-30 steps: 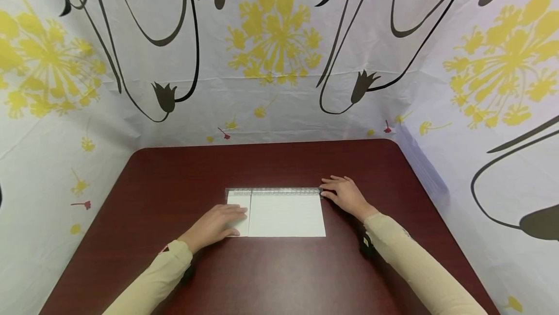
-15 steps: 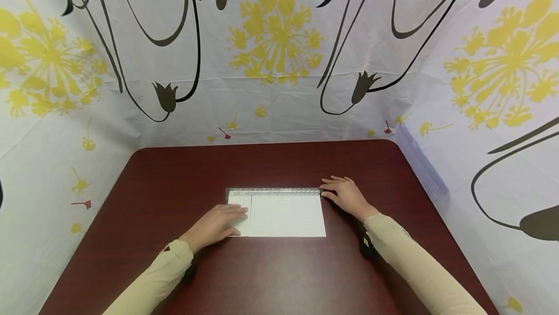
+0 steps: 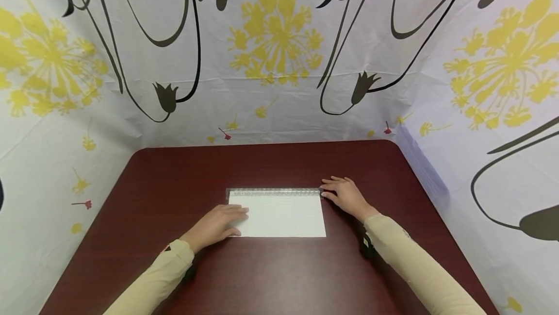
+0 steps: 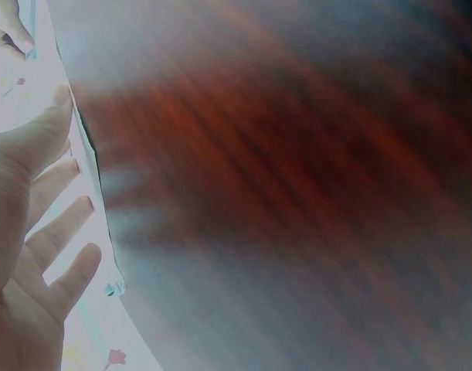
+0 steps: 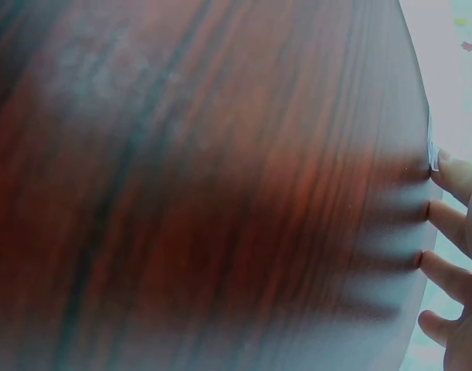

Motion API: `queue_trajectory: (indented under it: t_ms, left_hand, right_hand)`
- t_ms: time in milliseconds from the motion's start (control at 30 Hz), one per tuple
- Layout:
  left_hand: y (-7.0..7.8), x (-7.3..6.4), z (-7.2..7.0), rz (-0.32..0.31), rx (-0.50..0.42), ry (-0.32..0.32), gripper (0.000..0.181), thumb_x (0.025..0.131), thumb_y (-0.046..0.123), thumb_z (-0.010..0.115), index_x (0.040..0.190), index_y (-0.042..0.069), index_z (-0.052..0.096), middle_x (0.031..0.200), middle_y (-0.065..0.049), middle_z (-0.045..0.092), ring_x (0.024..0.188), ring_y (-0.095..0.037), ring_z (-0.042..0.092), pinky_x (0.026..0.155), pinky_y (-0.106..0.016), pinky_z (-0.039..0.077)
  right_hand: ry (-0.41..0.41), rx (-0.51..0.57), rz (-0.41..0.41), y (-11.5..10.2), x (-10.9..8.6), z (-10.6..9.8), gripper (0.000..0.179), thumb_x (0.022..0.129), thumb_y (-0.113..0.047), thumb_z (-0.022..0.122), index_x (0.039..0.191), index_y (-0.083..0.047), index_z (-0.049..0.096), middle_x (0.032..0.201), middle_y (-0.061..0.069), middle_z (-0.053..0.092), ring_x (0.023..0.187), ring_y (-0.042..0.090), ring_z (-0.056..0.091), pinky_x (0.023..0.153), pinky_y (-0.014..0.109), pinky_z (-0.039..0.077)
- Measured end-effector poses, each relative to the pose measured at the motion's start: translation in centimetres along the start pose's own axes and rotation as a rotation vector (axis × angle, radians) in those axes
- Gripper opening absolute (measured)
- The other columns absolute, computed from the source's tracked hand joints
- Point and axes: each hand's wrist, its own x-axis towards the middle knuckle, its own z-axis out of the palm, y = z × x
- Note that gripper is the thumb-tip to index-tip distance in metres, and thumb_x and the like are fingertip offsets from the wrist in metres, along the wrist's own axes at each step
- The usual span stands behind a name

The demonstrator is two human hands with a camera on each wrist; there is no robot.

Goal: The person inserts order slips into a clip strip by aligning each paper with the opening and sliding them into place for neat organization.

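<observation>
A white, faintly ruled notepad [image 3: 279, 215] lies flat on the dark red-brown table, a clear ring-like binding strip along its far edge. My left hand [image 3: 218, 223] rests on the pad's left end, fingers extended over the page and thumb near the front edge. That same left hand [image 4: 35, 209] appears with spread fingers in the left wrist view. At the far right corner, my right hand [image 3: 347, 197] touches the end of the binding with its thumb side. The right wrist view shows the right hand [image 5: 460, 263] with fingers apart, fingertips on the tabletop.
The table [image 3: 279, 276] has rounded far corners and stretches around the pad on every side. White cloth [image 3: 279, 111] with yellow flowers and grey stems hangs behind it and at both sides. A pale translucent stack [image 3: 421, 167] stands by the right edge.
A thin dark vertical line near the pad's left end, visible earlier, shortens and no longer shows. Both hands have stayed practically still.
</observation>
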Motion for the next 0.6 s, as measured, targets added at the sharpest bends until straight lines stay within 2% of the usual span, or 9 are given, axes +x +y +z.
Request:
queue_trajectory:
  t_ms: [167, 333, 467, 600]
  left_hand:
    - [-0.4, 0.1, 0.0, 0.012, 0.001, 0.017, 0.046, 0.086, 0.029, 0.075, 0.127, 0.009, 0.067, 0.138, -0.006, 0.064, 0.13, -0.028, 0.058, 0.107, -0.048, 0.048]
    - [-0.5, 0.2, -0.3, -0.003, -0.02, 0.016, 0.046, 0.087, 0.028, 0.075, 0.128, 0.01, 0.067, 0.14, -0.005, 0.062, 0.132, -0.027, 0.057, 0.107, -0.049, 0.048]
    - [-0.4, 0.1, -1.0, -0.053, -0.016, 0.002, 0.048, 0.088, 0.03, 0.074, 0.131, 0.013, 0.065, 0.142, -0.003, 0.06, 0.134, -0.025, 0.055, 0.108, -0.049, 0.048]
    - [-0.3, -0.2, -1.9, -0.114, 0.01, 0.004, 0.049, 0.089, 0.032, 0.073, 0.133, 0.015, 0.064, 0.144, -0.001, 0.058, 0.136, -0.024, 0.053, 0.11, -0.049, 0.046]
  right_hand:
    - [0.003, -0.003, -0.005, 0.1, 0.2, 0.0, 0.038, 0.098, -0.033, 0.061, 0.13, -0.014, 0.066, 0.142, 0.008, 0.06, 0.139, 0.037, 0.048, 0.115, 0.065, 0.03]
    - [-0.006, 0.045, 0.003, 0.3, 0.3, -0.1, 0.039, 0.096, -0.032, 0.065, 0.129, -0.013, 0.067, 0.141, 0.009, 0.06, 0.138, 0.039, 0.048, 0.114, 0.067, 0.031]
    - [-0.025, 0.158, 0.041, 0.6, 0.1, -0.3, 0.046, 0.095, -0.036, 0.066, 0.134, -0.012, 0.063, 0.142, 0.012, 0.059, 0.139, 0.039, 0.046, 0.112, 0.064, 0.036]
    - [-0.04, 0.343, 0.119, 0.7, -0.3, -1.2, 0.053, 0.094, -0.041, 0.065, 0.139, -0.013, 0.058, 0.147, 0.011, 0.055, 0.142, 0.036, 0.043, 0.112, 0.06, 0.04]
